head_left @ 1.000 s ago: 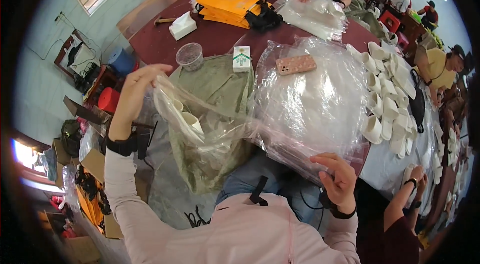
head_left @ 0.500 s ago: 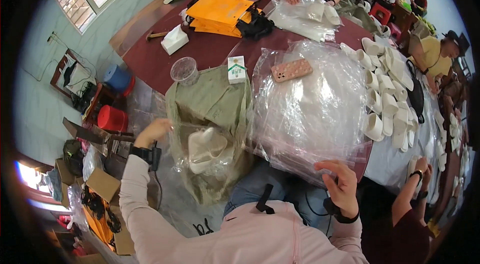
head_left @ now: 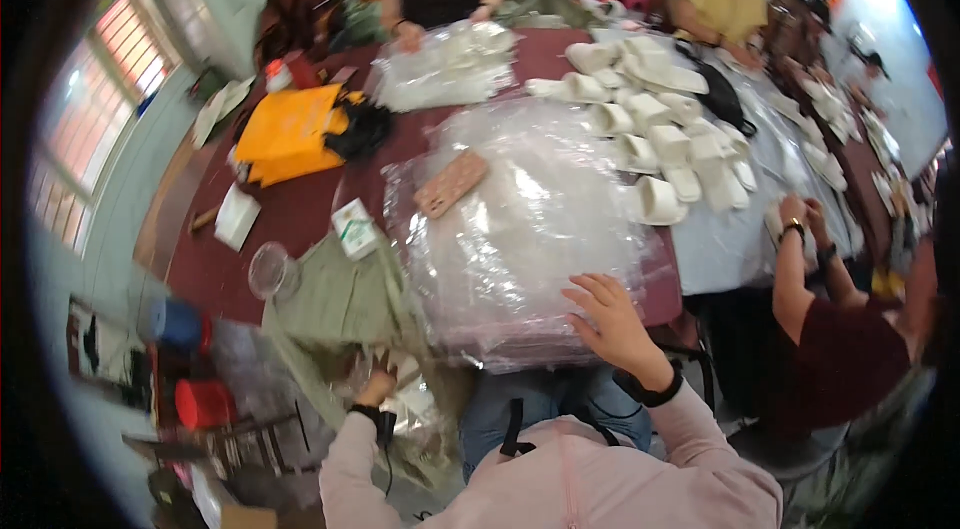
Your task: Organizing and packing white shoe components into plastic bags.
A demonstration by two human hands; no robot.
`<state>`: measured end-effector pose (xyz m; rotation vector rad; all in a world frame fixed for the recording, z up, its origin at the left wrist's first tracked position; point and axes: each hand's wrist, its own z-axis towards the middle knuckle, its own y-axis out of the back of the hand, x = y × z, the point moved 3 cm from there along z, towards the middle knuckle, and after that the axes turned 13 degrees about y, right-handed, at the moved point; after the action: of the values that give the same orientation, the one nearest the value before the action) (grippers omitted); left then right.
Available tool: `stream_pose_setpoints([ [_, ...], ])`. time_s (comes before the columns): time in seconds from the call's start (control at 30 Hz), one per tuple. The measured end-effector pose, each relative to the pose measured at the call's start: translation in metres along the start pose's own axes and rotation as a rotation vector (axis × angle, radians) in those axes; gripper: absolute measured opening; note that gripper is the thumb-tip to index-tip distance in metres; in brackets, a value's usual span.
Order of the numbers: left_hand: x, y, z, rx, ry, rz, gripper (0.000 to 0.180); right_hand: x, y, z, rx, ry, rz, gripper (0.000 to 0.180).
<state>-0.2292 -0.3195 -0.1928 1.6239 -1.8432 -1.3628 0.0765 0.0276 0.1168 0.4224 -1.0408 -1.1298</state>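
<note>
My left hand (head_left: pixel 378 382) reaches down into an olive-green sack (head_left: pixel 340 287) beside my lap. Its fingers look spread over white slippers in clear plastic (head_left: pixel 412 401), partly hidden by the hand and the sack's folds. Over the near right part of a stack of clear plastic bags (head_left: pixel 530 249), my right hand (head_left: pixel 612 321) has its fingers stretched out and holds nothing. A phone in a pinkish patterned case (head_left: pixel 451 184) lies on the stack.
Loose white slippers (head_left: pixel 665 129) are heaped right of the bags. Left stand a white-and-green carton (head_left: pixel 355 229), a clear round tub (head_left: pixel 273 271), a tissue pack (head_left: pixel 237 217) and orange bags (head_left: pixel 290 134). Co-workers sit across and to the right; one handles plastic bags (head_left: pixel 445 64).
The view has swung to the right. My left hand has moved from the sack's left side in over the bagged slippers. My right hand has reached forward over the bags, its fingers straighter.
</note>
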Motion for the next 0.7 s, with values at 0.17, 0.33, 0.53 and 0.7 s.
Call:
stream_pose_setpoints([
  [0.17, -0.114, 0.066, -0.072, 0.149, -0.012, 0.631, 0.059, -0.047, -0.022, -0.039, 0.195, -0.127, -0.418, 0.043],
  [0.33, -0.207, 0.124, -0.143, 0.435, -0.431, 0.181, 0.035, -0.06, -0.038, -0.051, 0.273, -0.209, -0.493, 0.048],
  [0.53, -0.329, 0.114, -0.153, 0.061, -0.847, -0.194, 0.038, -0.066, -0.042, -0.053, 0.304, -0.29, -0.378, 0.051],
  [0.7, -0.394, 0.043, -0.125, -0.319, -0.846, 0.091, 0.051, -0.077, -0.035, -0.068, 0.234, -0.261, -0.26, 0.05],
])
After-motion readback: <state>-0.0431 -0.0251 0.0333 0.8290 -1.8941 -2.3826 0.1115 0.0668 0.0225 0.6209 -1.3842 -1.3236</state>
